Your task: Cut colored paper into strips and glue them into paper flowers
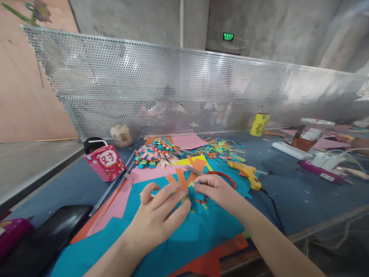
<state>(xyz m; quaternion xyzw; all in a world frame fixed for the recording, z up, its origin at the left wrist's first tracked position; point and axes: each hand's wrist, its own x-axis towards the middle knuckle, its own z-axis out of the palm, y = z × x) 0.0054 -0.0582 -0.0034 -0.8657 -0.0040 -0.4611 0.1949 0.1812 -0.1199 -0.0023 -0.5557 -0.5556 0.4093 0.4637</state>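
Over a blue paper sheet (161,238), my left hand (160,211) grips a paper flower of orange, blue and green strips (181,179), its fingers somewhat spread and the tips at the strips. My right hand (216,188) pinches at the other side of the same flower; its thumb and index finger are closed by a small green strip. Red-handled scissors (223,176) lie just beyond my right hand, blades pointing left. Behind them lie a pile of fringed paper flowers (158,152) and loose cut paper strips (219,150).
A yellow glue gun (246,173) with a black cord lies right. Further right are a power strip (323,171) and an iced drink cup (309,134). At left stand a red drink carton (105,161) and a black phone (57,231). A perforated metal screen (184,84) borders the table.
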